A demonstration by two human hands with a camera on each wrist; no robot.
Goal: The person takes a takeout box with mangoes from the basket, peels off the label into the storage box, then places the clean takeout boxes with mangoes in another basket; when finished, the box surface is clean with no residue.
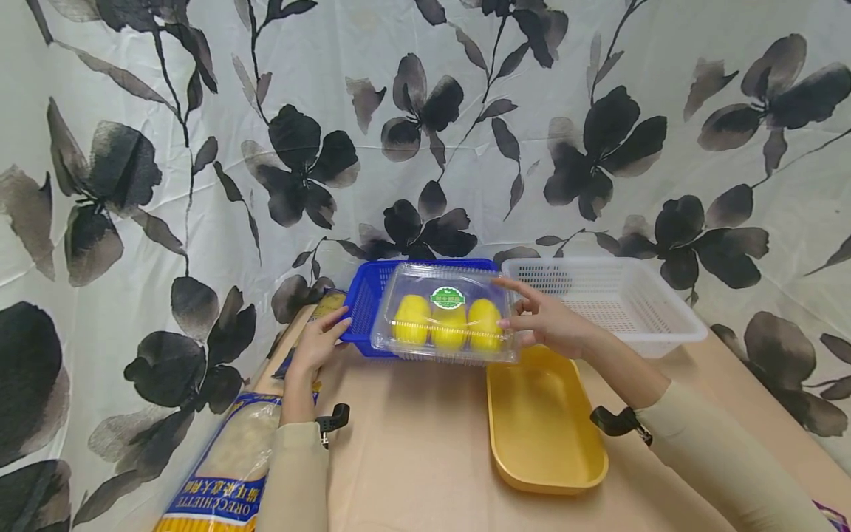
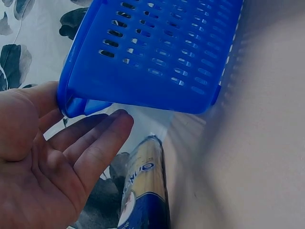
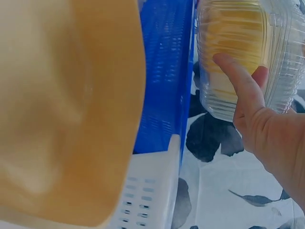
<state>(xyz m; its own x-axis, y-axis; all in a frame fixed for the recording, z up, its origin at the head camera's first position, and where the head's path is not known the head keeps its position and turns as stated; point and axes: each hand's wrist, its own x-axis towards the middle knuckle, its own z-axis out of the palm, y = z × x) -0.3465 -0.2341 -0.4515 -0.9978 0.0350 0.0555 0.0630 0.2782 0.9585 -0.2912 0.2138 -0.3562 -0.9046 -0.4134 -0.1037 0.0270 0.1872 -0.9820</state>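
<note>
While the orecchiette bag (image 1: 229,462) lies nearest us at the left, the yellow tray (image 1: 548,436) on the table (image 1: 399,458) reaches below the right hand (image 1: 541,321), where we think a careless dip could knock its far end. That hand grips the clear box (image 1: 444,314) by its right end, holding it tilted over the blue basket (image 1: 359,299). With its weight taken at one end, the box could swing down, or a hard squeeze could spring its lid and spill the three yellow pieces (image 1: 448,332). We see the left hand (image 1: 319,340) at the basket's left end, one digit behind the rim, the others loosely stretched; whether they pinch it, we cannot tell. If that contact is slack, a bump could shift the basket.

Up close, the bag is glossy film over pale pasta, the tray smooth and round-cornered. Farther off, we find the box finely ribbed, its contents plump ovals, and both the blue basket and the white basket (image 1: 618,303) slotted plastic. Behind hangs the creased floral cloth (image 1: 425,192).
</note>
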